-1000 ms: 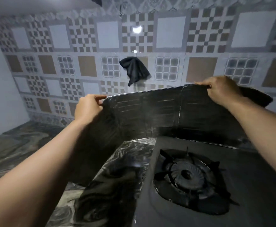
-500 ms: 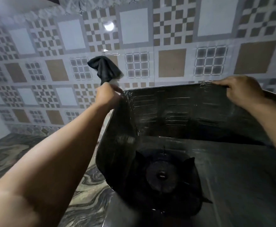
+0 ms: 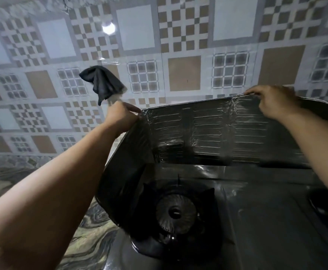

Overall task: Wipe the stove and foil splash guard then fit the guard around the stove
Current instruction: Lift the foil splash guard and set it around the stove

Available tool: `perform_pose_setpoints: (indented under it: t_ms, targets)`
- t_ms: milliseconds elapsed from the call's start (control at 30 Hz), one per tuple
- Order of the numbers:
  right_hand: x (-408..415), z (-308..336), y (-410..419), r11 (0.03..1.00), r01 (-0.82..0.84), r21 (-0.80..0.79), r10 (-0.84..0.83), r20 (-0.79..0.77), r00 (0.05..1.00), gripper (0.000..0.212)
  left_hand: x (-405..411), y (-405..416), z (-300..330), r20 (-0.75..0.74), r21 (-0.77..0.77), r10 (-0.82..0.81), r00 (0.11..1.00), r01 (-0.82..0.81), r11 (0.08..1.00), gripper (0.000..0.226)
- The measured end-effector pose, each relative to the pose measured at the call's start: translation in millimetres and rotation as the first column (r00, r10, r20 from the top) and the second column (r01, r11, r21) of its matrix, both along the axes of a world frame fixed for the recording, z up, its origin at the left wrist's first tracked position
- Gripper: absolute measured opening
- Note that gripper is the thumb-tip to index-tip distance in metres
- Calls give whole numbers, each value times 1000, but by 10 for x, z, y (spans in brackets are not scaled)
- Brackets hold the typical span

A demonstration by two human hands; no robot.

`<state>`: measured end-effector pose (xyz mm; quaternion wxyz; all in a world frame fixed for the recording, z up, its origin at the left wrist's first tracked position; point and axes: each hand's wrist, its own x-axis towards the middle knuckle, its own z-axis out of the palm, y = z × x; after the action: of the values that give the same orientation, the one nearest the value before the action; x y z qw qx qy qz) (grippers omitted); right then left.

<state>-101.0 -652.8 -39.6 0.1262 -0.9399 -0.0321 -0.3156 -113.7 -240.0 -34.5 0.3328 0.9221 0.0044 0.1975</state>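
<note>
The dark, ribbed foil splash guard [image 3: 214, 131] stands upright behind the stove [image 3: 266, 221], and its left panel folds forward along the stove's left side. My left hand [image 3: 121, 116] pinches the guard's top edge at the left fold. My right hand [image 3: 274, 103] grips the top edge further right, fingers curled over it. The left burner [image 3: 175, 212] with its black pan support sits just inside the folded left panel. The guard's right end runs out of view behind my right forearm.
A dark cloth [image 3: 103, 84] hangs from a hook on the patterned tiled wall [image 3: 184, 36] behind the stove. A marbled countertop [image 3: 89, 238] lies left of the stove. A second burner's edge [image 3: 323, 203] shows at the far right.
Both hands have carried the guard rightward and in against the stove; the left panel now wraps the stove's left side instead of standing out over the counter. The view has shifted right.
</note>
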Motion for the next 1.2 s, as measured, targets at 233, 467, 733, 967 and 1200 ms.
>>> perform_pose_setpoints:
  t_ms: [233, 467, 733, 967, 1200]
  targets:
    - [-79, -47, -47, 992, -42, 115, 47, -46, 998, 60, -173, 51, 79, -134, 244, -102, 986, 133, 961, 45]
    - [-53, 31, 103, 993, -52, 104, 52, -1, 999, 55, -327, 154, 303, -52, 390, -46, 998, 63, 919, 36]
    - [27, -30, 298, 1000, 2, 9, -2, -21, 1000, 56, -321, 171, 148, -87, 319, -19, 996, 46, 947, 33]
    - [62, -209, 169, 998, 45, 53, -40, -97, 994, 55, -272, 124, 157, -55, 213, -41, 998, 52, 976, 41]
    - [88, -273, 144, 991, 10, 131, -5, -33, 999, 57, -95, 186, 84, 41, 232, -43, 998, 33, 972, 26]
